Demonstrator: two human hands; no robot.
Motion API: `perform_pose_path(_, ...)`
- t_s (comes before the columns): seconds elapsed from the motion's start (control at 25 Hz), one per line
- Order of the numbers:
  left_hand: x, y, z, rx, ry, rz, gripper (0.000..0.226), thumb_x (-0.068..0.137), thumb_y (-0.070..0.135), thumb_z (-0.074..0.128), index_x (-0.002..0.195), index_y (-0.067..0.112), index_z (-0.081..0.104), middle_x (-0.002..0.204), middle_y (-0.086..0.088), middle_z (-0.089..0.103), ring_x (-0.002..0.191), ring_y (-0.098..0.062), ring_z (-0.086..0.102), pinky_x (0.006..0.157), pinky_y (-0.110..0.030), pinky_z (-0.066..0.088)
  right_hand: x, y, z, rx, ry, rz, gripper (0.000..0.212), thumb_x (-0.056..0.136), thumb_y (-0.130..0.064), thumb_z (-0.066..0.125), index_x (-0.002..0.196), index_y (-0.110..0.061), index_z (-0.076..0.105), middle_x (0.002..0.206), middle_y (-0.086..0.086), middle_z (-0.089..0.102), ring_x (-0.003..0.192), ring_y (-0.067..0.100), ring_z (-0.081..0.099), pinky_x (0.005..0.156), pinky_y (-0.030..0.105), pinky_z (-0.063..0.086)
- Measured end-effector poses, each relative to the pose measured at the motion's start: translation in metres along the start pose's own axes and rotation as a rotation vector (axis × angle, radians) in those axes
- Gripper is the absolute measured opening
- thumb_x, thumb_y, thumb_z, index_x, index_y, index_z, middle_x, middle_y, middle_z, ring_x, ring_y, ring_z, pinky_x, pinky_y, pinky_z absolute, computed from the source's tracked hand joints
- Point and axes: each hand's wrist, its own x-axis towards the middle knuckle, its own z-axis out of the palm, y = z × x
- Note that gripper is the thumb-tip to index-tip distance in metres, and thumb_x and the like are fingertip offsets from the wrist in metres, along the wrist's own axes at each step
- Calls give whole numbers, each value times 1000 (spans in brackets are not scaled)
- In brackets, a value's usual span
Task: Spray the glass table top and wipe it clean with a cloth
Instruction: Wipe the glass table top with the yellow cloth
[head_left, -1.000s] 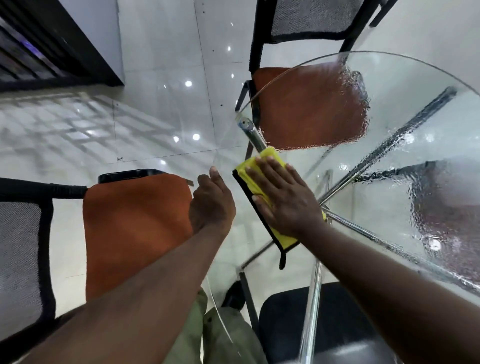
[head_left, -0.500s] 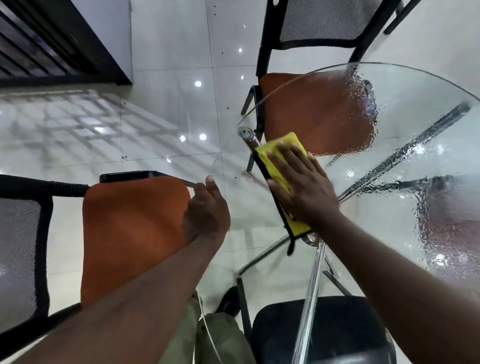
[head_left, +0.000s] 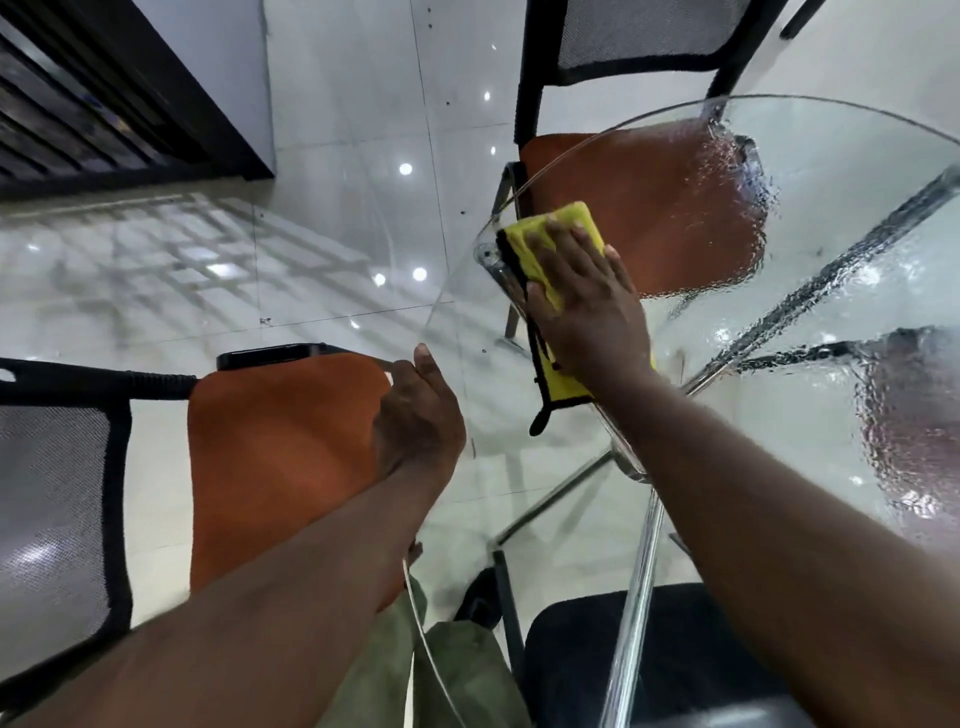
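Two hands in view: right hand (head_left: 587, 306) lies flat, fingers spread, palm pressing a folded yellow cloth (head_left: 563, 228) onto the glass table top (head_left: 857, 171) near its left rim; left hand (head_left: 418, 421) curls over the table edge, seemingly bracing, fingers closed around the rim, nothing else held. Cloth looks soft, thin, light, probably damp by now, black trim and a loop tag hanging at its near end; best handled with an open palm on top so it slides without bunching, no pinch needed. Glass is stiff, slick when wet, likely fragile at the edge, so even downward pressure seems wiser than leaning. Right half of the top is covered in spray droplets and streaks, area around the cloth looks clearer. Under the glass: chrome legs (head_left: 631, 639), an orange-seat chair (head_left: 649, 208); second orange chair (head_left: 280, 457) at left, glossy white tile floor (head_left: 337, 156), dark slatted frame (head_left: 104, 104) top left
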Motion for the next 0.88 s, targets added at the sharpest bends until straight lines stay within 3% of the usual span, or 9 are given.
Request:
perform_pose_path(0.12, -2, 2, -2, 19, 1, 14, 71, 106, 58, 8, 118, 8, 56, 104, -23, 68, 96, -46, 65, 80, -45, 47, -61, 11, -10, -95, 13, 191, 62, 108, -48, 44, 167, -36, 31, 177, -7, 25, 165, 17, 19, 132, 46, 20)
perform_pose_path(0.32, 1, 3, 4, 54, 73, 6, 63, 110, 52, 16, 126, 4, 53, 107, -23, 70, 97, -46, 65, 79, -43, 46, 27, 32, -17, -142, -246, -646, 59, 110, -58, 41, 166, -40, 34, 175, -10, 26, 164, 10, 18, 135, 40, 13)
perform_pose_path(0.36, 2, 1, 5, 66, 76, 3, 62, 110, 52, 16, 129, 4, 51, 109, -22, 69, 99, -46, 65, 81, -43, 46, 50, 35, -16, -112, -186, -564, 58, 110, -56, 42, 165, -40, 36, 175, -10, 29, 163, 11, 21, 135, 42, 15)
perform_pose_path(0.48, -1, 2, 4, 66, 62, 12, 61, 111, 52, 16, 124, 7, 55, 112, -22, 69, 101, -45, 66, 79, -40, 42, 55, -6, 0, -43, 6, 140, 58, 110, -47, 39, 167, -37, 31, 177, -6, 25, 164, 18, 20, 133, 48, 16)
perform_pose_path(0.52, -2, 2, 5, 63, 71, 16, 59, 111, 50, 17, 122, 7, 55, 113, -22, 69, 101, -45, 66, 78, -40, 41, 42, -27, 6, -49, -9, 157, 59, 110, -46, 39, 167, -37, 30, 177, -5, 23, 165, 20, 18, 133, 48, 16)
perform_pose_path(0.64, -6, 5, 5, 34, 112, 21, 57, 111, 50, 19, 115, 7, 55, 108, -23, 70, 96, -46, 66, 73, -41, 39, 3, -34, 6, -87, -160, -394, 59, 107, -51, 44, 165, -41, 35, 175, -10, 30, 164, 14, 22, 133, 43, 18)
perform_pose_path(0.72, -4, 3, 7, 81, 104, 31, 55, 111, 49, 19, 116, 8, 55, 105, -21, 69, 89, -43, 67, 67, -36, 36, 23, -13, 2, -123, -39, -530, 56, 105, -46, 57, 159, -41, 47, 168, -9, 44, 157, 15, 37, 127, 43, 31)
perform_pose_path(0.8, 1, 0, 8, 162, 72, 50, 53, 111, 45, 18, 124, 9, 54, 106, -18, 68, 82, -38, 64, 60, -32, 35, 54, -4, 3, -109, 137, -175, 54, 104, -37, 59, 157, -38, 51, 165, -4, 49, 153, 22, 43, 121, 48, 41)
perform_pose_path(0.88, 3, -1, 8, 110, 70, 13, 58, 109, 51, 16, 120, 8, 54, 105, -17, 69, 88, -39, 67, 68, -37, 46, 69, -12, 3, -56, 53, 160, 56, 108, -39, 43, 164, -36, 37, 175, -3, 31, 162, 23, 25, 131, 51, 23)
